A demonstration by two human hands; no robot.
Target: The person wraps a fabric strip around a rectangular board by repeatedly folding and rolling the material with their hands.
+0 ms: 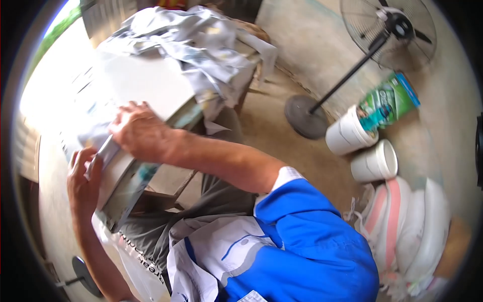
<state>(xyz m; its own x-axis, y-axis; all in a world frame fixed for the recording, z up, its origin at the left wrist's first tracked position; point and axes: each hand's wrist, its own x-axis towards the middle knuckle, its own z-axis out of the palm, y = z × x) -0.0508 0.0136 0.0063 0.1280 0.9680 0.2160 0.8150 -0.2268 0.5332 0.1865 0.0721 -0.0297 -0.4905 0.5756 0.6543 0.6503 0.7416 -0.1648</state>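
Observation:
Both of my hands are over the white table [146,83], at its left part. My right hand [141,132] reaches across from the blue sleeve, its fingers bent over one end of a folded pale cloth strip [108,149]. My left hand [84,178] is at the strip's other end, thumb and fingers closed around it. Strong light washes out the pale cloth beyond my hands, so its outline is unclear. A heap of light grey-white cloth [186,43] lies on the far part of the table.
A standing fan [401,25] rises at the right from a round base [306,117]. Near it are a white bucket [347,135] holding a green packet [390,100], another bucket [375,162], and several white sacks [407,221]. The table's near edge passes above my legs.

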